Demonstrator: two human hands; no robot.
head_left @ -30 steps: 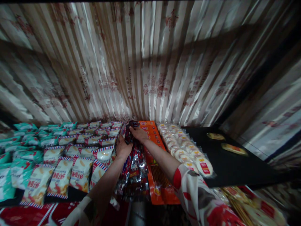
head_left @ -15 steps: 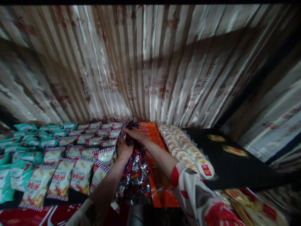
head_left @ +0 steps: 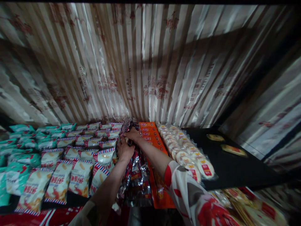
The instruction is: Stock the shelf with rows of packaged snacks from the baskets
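Note:
Both hands reach to the back of a dark shelf (head_left: 235, 171), onto a row of shiny dark red and silver snack packets (head_left: 137, 174). My left hand (head_left: 124, 149) is curled on the left side of that row, fingers closed on a packet. My right hand (head_left: 133, 135) lies over the rearmost packets, fingers bent down onto them. Right of the row runs a line of orange packets (head_left: 154, 147); left of it lie white packets with red and blue striped edges (head_left: 81, 171).
Teal packets (head_left: 17, 163) fill the far left. Clear packs of round white cakes (head_left: 185, 150) lie right of the orange ones, and two loose yellow packets (head_left: 232, 149) sit on the shelf's right part. A striped satin curtain (head_left: 145, 62) hangs behind. More packets lie on a lower level at bottom right.
My right hand has slid slightly left and down onto the rear packets. My left hand stayed on the row. The view shifted a little.

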